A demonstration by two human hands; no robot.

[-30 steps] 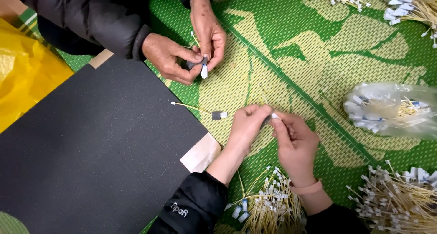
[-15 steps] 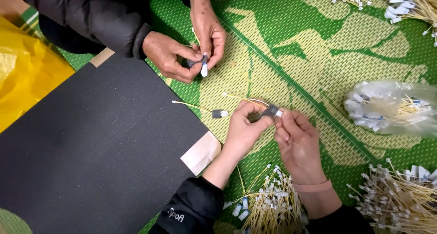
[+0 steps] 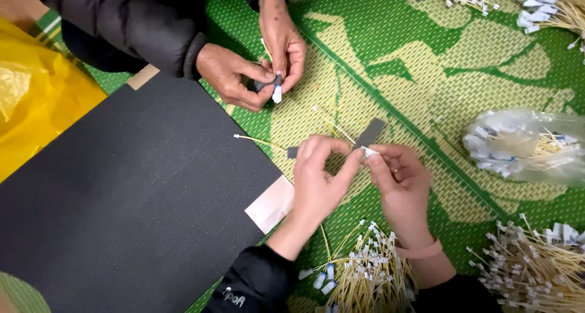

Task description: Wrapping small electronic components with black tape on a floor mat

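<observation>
Pinching: left hand (image 3: 320, 173) and right hand (image 3: 399, 182) fingertips pressed together on thin yellow stick with small grey tab (image 3: 370, 133), held above green woven mat (image 3: 390, 63) near black foam board's (image 3: 128, 191) right edge, raised clear for fingertip work.

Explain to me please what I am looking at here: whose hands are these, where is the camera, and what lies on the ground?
There is no machine. The camera sits on a person's head and looks down. That person's left hand and right hand meet over a green woven mat and pinch a small dark grey strip between the fingertips. The two hands at the top belong to another person, who holds a small white piece. On the mat lie a large black sheet, bundles of thin yellow sticks with white tips, a clear plastic bag of them, and a yellow bag at the left.
</observation>
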